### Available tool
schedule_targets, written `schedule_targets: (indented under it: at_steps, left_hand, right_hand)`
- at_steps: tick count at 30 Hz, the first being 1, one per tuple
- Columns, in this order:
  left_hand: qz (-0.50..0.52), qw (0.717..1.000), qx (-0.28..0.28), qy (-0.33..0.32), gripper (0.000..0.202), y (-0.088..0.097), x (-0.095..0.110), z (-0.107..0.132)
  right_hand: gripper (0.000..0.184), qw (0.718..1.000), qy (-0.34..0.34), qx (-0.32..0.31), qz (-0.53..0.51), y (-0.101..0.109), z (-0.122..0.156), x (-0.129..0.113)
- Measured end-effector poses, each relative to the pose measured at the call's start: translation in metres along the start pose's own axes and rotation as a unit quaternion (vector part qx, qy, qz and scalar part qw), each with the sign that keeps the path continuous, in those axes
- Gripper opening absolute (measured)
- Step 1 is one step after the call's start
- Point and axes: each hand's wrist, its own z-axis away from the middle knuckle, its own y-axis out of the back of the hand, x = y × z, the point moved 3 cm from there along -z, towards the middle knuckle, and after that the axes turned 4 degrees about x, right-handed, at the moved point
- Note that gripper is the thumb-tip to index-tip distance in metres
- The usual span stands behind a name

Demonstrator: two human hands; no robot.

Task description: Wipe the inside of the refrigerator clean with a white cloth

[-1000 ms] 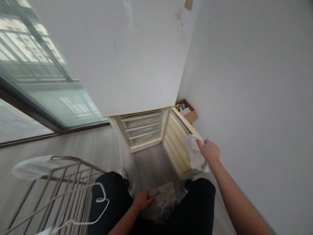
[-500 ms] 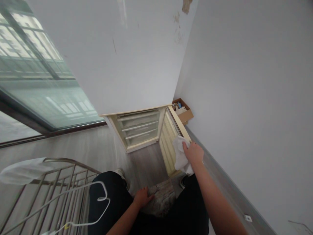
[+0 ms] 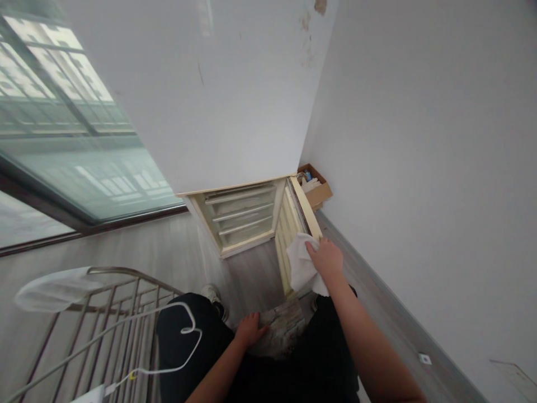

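Note:
My right hand (image 3: 327, 258) is closed around a white cloth (image 3: 301, 263) at the outer edge of an open cream-coloured door (image 3: 312, 217). Part of the cloth hangs over the ribbed inner side of the door. Behind it stands the open low compartment (image 3: 245, 215) of what looks like a fridge-freezer, with several frosted shelves or drawers inside. Resting flat between my knees, my left hand (image 3: 250, 330) has its fingers apart and holds nothing. It lies at the edge of a wood-patterned surface (image 3: 279, 330).
To my left is a metal rack (image 3: 121, 313) with a white cable (image 3: 168, 307) running across it and a whitish cover (image 3: 54, 288) at its end. A cardboard box (image 3: 316, 193) sits behind the door by the wall. Glass panels (image 3: 121, 179) stand at the left.
My right hand and the cloth have shifted slightly left relative to the door edge. The view has moved a little. My left hand stays in the same place.

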Motion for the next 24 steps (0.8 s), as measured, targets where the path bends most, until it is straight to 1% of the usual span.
schedule_targets:
  at_steps: [5, 10, 14, 17, 24]
  left_hand:
    - [0.012, 1.0, 0.002, 0.002, 0.064, 0.001, -0.002, 0.0]
    - [0.029, 0.999, 0.017, 0.016, 0.068, 0.001, 0.0, 0.006]
    - [0.041, 0.998, 0.03, 0.037, 0.071, -0.005, 0.006, 0.013]
    - [0.047, 0.997, 0.035, 0.049, 0.077, -0.011, 0.011, 0.016]
    - [0.055, 0.996, 0.039, 0.06, 0.085, -0.021, 0.016, 0.02]
  right_hand:
    - [0.055, 1.0, 0.009, 0.002, 0.008, 0.001, -0.003, 0.001]
    - [0.056, 1.0, 0.011, 0.005, 0.014, -0.002, -0.006, 0.004]
    - [0.056, 1.0, 0.011, 0.007, 0.015, -0.003, -0.007, 0.002]
    - [0.055, 1.0, 0.008, 0.012, 0.007, -0.002, -0.006, -0.002]
    - [0.055, 1.0, -0.001, 0.015, -0.009, -0.004, 0.0, -0.016]
